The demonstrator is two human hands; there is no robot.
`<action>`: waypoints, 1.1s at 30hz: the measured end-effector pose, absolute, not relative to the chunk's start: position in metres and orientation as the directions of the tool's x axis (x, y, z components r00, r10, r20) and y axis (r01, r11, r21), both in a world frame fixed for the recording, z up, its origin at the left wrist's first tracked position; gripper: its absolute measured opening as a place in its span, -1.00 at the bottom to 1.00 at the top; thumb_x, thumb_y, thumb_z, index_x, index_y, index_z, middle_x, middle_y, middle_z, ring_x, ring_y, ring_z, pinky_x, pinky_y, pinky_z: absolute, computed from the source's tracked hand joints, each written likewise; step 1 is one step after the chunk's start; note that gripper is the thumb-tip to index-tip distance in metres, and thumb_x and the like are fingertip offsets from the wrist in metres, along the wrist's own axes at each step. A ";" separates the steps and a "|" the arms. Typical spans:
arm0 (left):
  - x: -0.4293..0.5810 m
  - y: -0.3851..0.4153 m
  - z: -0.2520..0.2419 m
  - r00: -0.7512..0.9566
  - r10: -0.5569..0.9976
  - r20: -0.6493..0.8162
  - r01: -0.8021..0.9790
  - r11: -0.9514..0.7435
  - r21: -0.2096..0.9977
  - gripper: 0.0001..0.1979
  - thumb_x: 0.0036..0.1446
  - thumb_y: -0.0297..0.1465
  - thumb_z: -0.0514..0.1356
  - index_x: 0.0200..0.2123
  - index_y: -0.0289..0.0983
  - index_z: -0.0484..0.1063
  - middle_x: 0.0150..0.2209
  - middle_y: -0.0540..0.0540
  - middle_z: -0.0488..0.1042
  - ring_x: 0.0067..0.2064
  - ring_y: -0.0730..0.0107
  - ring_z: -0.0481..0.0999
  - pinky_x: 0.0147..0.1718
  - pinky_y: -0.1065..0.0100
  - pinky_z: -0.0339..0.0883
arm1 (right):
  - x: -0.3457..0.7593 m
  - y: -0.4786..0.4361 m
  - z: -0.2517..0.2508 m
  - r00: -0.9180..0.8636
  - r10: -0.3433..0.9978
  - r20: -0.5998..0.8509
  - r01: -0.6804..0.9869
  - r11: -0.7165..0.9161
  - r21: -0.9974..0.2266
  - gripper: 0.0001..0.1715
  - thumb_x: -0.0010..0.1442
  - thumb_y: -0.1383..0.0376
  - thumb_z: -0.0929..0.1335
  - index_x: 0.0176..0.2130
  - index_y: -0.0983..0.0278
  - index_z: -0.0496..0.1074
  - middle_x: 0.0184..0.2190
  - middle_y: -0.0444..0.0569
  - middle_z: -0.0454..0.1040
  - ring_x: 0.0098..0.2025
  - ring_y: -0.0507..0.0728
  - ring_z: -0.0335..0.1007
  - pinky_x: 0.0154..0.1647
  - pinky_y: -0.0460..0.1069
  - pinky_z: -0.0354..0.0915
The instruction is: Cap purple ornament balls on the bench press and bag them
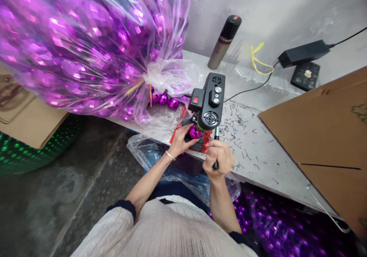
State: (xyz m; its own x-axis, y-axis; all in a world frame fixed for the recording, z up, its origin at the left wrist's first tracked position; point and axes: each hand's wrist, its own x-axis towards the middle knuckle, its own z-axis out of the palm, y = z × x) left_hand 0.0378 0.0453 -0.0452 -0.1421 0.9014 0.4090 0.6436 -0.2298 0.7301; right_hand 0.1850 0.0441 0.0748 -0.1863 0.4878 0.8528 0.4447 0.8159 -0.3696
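A small black bench machine [213, 102], like a mini drill press, stands on the worktable. It has a red switch, two silver knobs and round vents. Under its head sits a shiny purple faceted ball [195, 132]. My left hand [181, 139] holds this ball between thumb and fingers from the left, on the machine's dark base. My right hand [218, 158] is wrapped round the black grip of the machine's lever [216, 164]. Red material [206, 139] shows beside the base. Where the machine's tool meets the ball is hidden from above.
A big clear bag of purple balls [94, 50] bulges over the table's left. Several loose purple balls [163, 99] lie behind my left hand. Black scraps [243, 134] litter the tabletop. A spray can [224, 43], power adapter [304, 53] and cardboard box [323, 127] stand around the machine.
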 end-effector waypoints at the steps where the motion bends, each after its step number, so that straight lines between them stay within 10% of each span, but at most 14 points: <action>1: 0.037 0.045 -0.045 -0.143 0.901 0.410 0.641 -0.232 0.732 -0.34 0.21 -0.03 0.28 0.25 -0.27 0.32 0.14 -0.29 0.53 0.19 0.07 0.51 0.19 0.03 0.35 | 0.185 0.044 0.074 -0.182 0.490 0.853 0.445 0.814 -0.372 -0.76 0.35 0.41 0.24 -0.37 0.23 0.33 -0.44 -0.09 0.46 -0.42 0.01 0.42 -0.41 -0.08 0.32; 33: 0.036 0.042 -0.050 -0.157 0.913 0.376 0.610 -0.210 0.764 -0.34 0.20 -0.09 0.32 0.28 -0.22 0.30 0.15 -0.28 0.52 0.19 0.06 0.52 0.19 0.02 0.38 | 0.177 0.047 0.022 -0.049 0.453 0.890 0.385 0.831 -0.401 -0.73 0.38 0.33 0.18 -0.35 0.21 0.33 -0.40 -0.08 0.44 -0.41 0.05 0.41 -0.32 0.02 0.41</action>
